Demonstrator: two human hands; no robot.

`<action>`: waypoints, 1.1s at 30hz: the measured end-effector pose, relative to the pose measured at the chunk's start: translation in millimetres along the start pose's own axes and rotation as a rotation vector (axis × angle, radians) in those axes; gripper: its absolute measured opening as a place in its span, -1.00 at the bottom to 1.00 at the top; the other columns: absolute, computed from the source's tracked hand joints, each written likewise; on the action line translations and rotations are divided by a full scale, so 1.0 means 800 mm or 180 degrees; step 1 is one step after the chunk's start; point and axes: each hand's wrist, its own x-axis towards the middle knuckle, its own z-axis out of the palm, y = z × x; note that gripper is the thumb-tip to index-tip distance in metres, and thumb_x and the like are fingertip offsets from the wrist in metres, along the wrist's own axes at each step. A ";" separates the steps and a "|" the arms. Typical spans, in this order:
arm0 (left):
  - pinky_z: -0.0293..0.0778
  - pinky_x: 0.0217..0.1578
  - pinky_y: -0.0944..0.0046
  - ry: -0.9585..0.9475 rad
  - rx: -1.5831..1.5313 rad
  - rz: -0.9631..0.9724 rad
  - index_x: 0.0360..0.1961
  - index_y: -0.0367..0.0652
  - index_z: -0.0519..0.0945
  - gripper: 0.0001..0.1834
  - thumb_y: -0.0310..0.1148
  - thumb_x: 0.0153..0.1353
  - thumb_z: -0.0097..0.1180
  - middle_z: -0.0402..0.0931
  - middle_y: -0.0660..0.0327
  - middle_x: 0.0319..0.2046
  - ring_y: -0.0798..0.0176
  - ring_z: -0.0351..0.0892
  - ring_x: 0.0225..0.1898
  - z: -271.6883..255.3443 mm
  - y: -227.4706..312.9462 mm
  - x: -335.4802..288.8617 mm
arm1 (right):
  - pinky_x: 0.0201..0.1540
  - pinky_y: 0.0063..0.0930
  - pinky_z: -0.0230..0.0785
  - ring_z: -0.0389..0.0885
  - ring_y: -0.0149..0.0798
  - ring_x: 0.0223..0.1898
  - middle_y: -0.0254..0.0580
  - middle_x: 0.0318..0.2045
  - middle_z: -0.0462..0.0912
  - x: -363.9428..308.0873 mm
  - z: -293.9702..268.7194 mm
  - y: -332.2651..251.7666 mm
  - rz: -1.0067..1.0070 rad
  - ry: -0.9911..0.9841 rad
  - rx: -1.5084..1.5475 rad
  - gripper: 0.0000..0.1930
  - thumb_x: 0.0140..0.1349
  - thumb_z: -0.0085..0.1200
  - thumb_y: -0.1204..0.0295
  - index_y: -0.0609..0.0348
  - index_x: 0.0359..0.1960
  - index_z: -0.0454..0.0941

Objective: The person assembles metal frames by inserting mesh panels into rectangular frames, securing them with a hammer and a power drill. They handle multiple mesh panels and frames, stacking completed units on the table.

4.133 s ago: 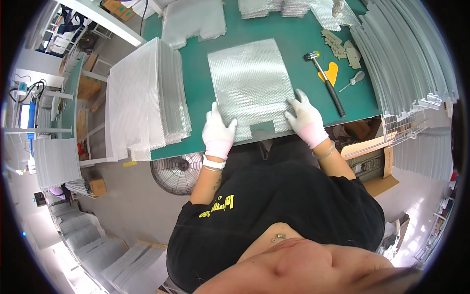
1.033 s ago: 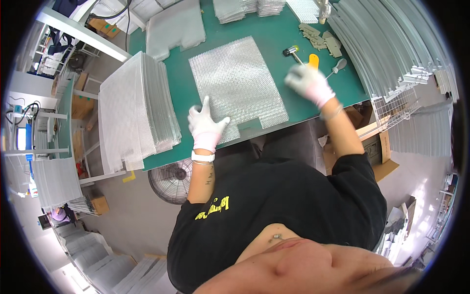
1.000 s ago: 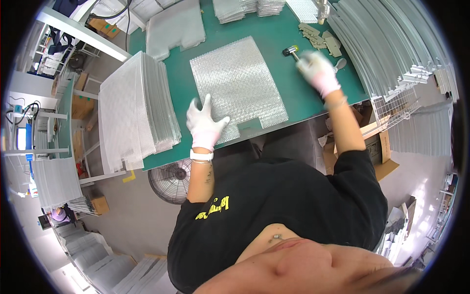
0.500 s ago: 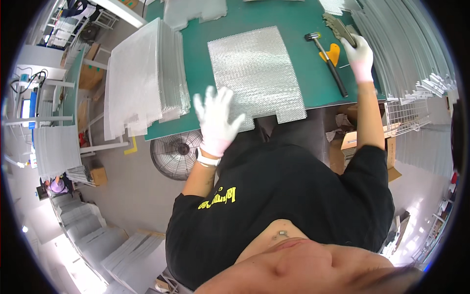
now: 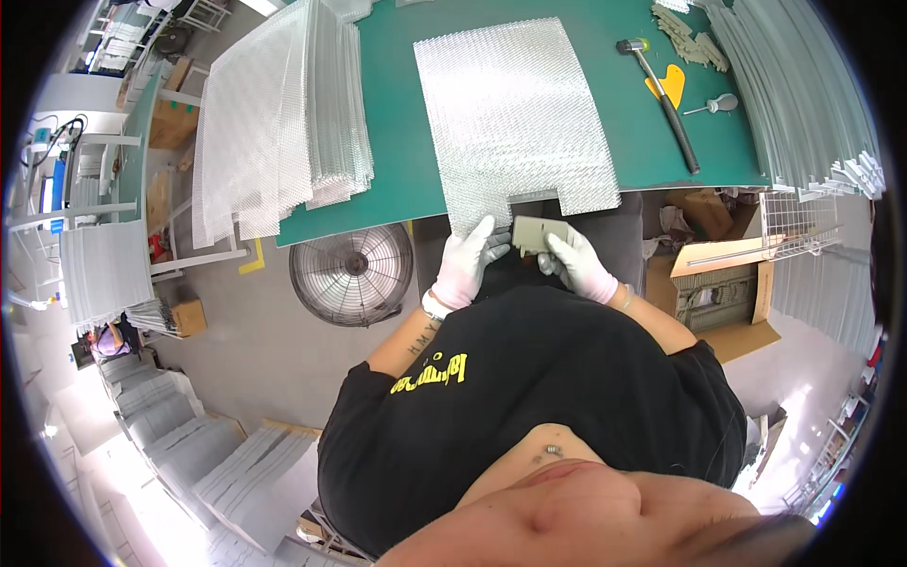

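Observation:
A silvery mesh-textured sheet (image 5: pixel 515 113) with a notch in its near edge lies on the green table (image 5: pixel 397 123), its near tabs reaching the table edge. My gloved right hand (image 5: pixel 581 267) grips a small flat grey-green piece (image 5: pixel 539 232) just below the notch, thumb on top. My gloved left hand (image 5: pixel 465 263) is at the sheet's near left tab, fingers partly stretched and apart. Whether it touches the tab I cannot tell. Both hands are close together in front of my body.
Stacked mesh sheets (image 5: pixel 260 123) stand at the left, more sheets (image 5: pixel 803 94) at the right. A mallet (image 5: pixel 671 118), yellow scraper (image 5: pixel 670 87), screwdriver (image 5: pixel 720 103) and grey-green pieces (image 5: pixel 688 40) lie right. Below are a fan (image 5: pixel 351 274) and an open carton (image 5: pixel 727 331).
My right hand has come from the pieces at the far right to the sheet's near edge, bringing one piece. My left hand has moved right and down. The screwdriver is now uncovered.

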 end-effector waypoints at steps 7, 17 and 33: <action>0.53 -0.06 0.11 0.0013 -0.0374 0.0077 -0.07 -0.22 0.58 -0.74 -0.27 0.35 0.16 0.62 0.11 -0.12 0.15 0.63 -0.10 0.002 -0.017 0.010 | -0.49 -0.65 0.27 0.37 -0.58 -0.56 -0.30 -0.37 0.58 0.016 -0.013 0.000 -0.0089 0.0103 -0.0474 -0.66 0.41 0.05 0.25 0.27 0.03 0.43; 0.48 0.01 0.08 -0.0297 -0.0719 -0.0037 -0.04 -0.25 0.55 -0.71 -0.24 0.38 0.12 0.60 0.10 -0.07 0.14 0.59 -0.05 -0.003 -0.019 0.012 | -0.50 -0.68 0.16 0.31 -0.64 -0.54 -0.54 -0.49 0.51 0.019 0.007 -0.042 -0.0132 0.0246 -0.1338 -0.72 0.38 0.09 0.29 0.28 -0.07 0.59; 0.36 -0.40 0.45 -0.0426 0.0819 -0.0072 -0.17 -0.23 0.65 -0.71 -0.19 0.39 0.13 0.60 0.32 -0.41 0.50 0.46 -0.45 0.008 -0.028 0.025 | -0.29 -0.57 0.37 0.50 -0.48 -0.41 -0.26 -0.43 0.61 0.019 -0.003 -0.015 -0.0614 0.1678 -0.0712 -0.63 0.36 0.14 0.17 0.32 -0.30 0.55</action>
